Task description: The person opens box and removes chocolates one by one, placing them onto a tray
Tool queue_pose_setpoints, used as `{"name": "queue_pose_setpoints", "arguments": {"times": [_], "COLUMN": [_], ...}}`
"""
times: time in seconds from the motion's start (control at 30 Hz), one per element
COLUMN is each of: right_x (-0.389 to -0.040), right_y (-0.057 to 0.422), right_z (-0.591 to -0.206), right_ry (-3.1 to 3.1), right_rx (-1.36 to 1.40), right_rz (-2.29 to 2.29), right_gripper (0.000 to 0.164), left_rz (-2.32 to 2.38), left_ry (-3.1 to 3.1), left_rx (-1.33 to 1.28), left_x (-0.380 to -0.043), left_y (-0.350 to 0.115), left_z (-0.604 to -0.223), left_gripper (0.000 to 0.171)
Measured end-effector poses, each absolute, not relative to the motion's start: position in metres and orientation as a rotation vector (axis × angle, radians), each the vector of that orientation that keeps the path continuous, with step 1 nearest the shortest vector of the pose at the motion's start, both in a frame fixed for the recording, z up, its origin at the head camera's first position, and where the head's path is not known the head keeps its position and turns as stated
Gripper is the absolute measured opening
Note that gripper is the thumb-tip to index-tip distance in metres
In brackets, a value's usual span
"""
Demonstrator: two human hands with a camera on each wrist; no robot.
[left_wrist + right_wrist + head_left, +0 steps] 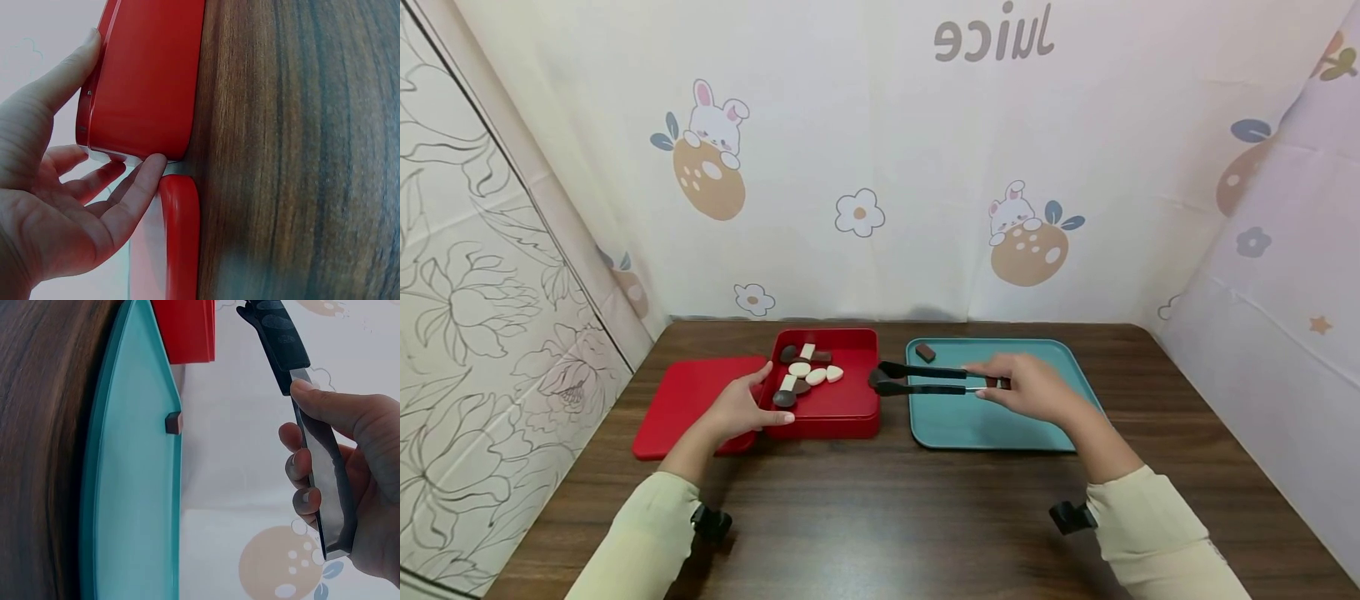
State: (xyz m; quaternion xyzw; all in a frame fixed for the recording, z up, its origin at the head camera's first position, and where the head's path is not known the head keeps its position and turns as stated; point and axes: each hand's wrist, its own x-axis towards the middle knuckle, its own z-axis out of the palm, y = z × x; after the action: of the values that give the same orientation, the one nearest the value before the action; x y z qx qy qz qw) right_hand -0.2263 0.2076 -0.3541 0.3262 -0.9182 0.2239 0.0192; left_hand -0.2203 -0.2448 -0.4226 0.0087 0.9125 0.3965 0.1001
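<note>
My right hand [1026,387] grips a pair of tongs [936,372] with black ends and a metal body [326,481]. Pointing left, the tongs' tips are by the right rim of a red box [857,427]; whether they pinch anything is unclear. At the box's near left corner my left hand [739,410] holds on, thumb along the near rim and fingers against the left side [134,112]. Inside the box lie several white and dark brown chocolate-like pieces [800,368], mostly on the left. One brown piece [926,352] rests in the far left corner of a teal tray [992,425].
Left of the box, a flat red lid [700,392] lies on the brown wooden table [880,517], partly under the left hand and forearm. Behind the table hangs a pale printed curtain [865,125]. Black wrist mounts [710,523] sit at both cuffs.
</note>
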Motion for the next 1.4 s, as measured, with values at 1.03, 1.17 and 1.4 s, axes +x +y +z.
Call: {"name": "queue_pose_setpoints", "arguments": {"times": [1.03, 1.17, 1.4], "right_x": [-0.213, -0.212, -0.213], "right_y": [0.258, 0.26, 0.262], "right_z": [-0.375, -0.378, -0.386], "right_ry": [-2.877, -2.884, -2.939], "right_rx": [0.797, 0.767, 0.696], "right_rz": [0.664, 0.621, 0.535], "right_gripper": [0.04, 0.04, 0.041], "left_rz": [1.133, 1.131, 1.123], "left_ry": [2.705, 2.707, 2.712], "left_rx": [0.005, 0.007, 0.015], "left_x": [-0.22, -0.22, -0.22], "left_y": [-0.244, -0.244, -0.243], "left_z": [-0.42, -0.419, -0.419], "left_gripper": [0.11, 0.111, 0.109]}}
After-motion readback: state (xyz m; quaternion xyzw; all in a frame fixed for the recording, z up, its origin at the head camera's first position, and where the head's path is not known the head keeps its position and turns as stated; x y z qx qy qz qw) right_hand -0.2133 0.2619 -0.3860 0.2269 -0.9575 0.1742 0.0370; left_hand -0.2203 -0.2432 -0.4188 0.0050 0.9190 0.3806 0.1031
